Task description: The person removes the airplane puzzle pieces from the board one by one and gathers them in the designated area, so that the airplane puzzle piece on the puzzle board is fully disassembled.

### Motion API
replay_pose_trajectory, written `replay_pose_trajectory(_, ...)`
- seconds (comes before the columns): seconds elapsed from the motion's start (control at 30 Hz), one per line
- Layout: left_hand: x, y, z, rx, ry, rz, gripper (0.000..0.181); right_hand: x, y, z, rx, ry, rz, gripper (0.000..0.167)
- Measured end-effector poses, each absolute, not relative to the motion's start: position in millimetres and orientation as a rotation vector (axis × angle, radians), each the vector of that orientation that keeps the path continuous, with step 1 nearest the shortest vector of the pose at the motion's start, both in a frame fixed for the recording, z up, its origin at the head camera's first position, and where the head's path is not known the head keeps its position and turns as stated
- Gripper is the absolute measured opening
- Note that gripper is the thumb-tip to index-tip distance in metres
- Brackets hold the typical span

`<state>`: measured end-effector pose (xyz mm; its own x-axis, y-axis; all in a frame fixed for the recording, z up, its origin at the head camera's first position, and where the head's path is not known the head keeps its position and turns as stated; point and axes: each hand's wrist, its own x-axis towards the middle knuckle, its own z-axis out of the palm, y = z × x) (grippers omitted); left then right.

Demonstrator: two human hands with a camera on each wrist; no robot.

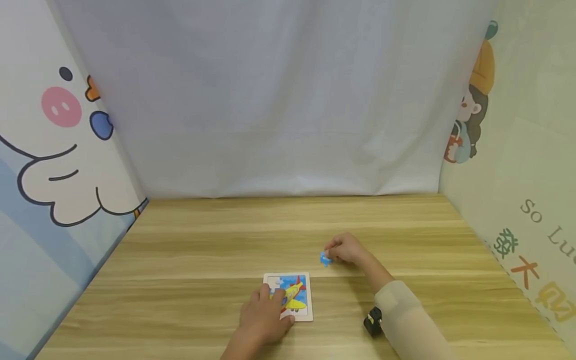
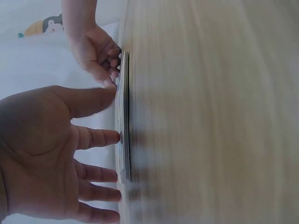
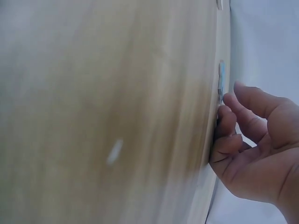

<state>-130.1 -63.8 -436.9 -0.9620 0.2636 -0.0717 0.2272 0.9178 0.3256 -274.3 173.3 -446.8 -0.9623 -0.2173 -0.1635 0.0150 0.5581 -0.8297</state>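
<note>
A small square jigsaw puzzle (image 1: 298, 306), a yellow airplane on blue in a pale frame, lies on the table. Across its left side rests my left hand (image 1: 266, 315), fingers spread and fairly straight, thumb at the near edge. That hand (image 2: 51, 154) touches the puzzle's edge (image 2: 125, 116) in the left wrist view. Beyond the puzzle, to the right, my right hand (image 1: 346, 248) pinches a small blue puzzle piece (image 1: 325, 259) at its edge, low over the table. In the right wrist view the other fingers curl beneath the hand (image 3: 261, 144), beside the piece (image 3: 222, 77).
A small black object (image 1: 372, 322) sits by the right sleeve (image 1: 411, 320). The wooden table (image 1: 202, 240) reaches back to a hanging white cloth (image 1: 270, 125). Printed panels stand at the left (image 1: 58, 165) and right (image 1: 531, 165).
</note>
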Motion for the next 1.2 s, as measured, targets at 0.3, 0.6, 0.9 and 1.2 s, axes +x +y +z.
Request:
replay_pose_trajectory(0.3,-134,-78,-436,0.848,2.903,0.459,0.049,-261,166,-439,-0.330,2.661,-1.281,0.017)
replay_pose_trajectory(0.6,-134,-85,-439,0.958,2.794,0.315,0.067,-245,134,-437,-0.591,2.501,-1.332,0.019)
replay_pose_trajectory(0.9,-127,-84,-440,0.941,2.711,0.311,0.083,-232,110,-446,-0.703,2.356,-1.260,0.018)
replay_pose_trajectory(1.2,-130,-87,-444,0.943,2.698,0.347,0.084,-232,97,-449,-0.686,2.461,-1.130,0.018)
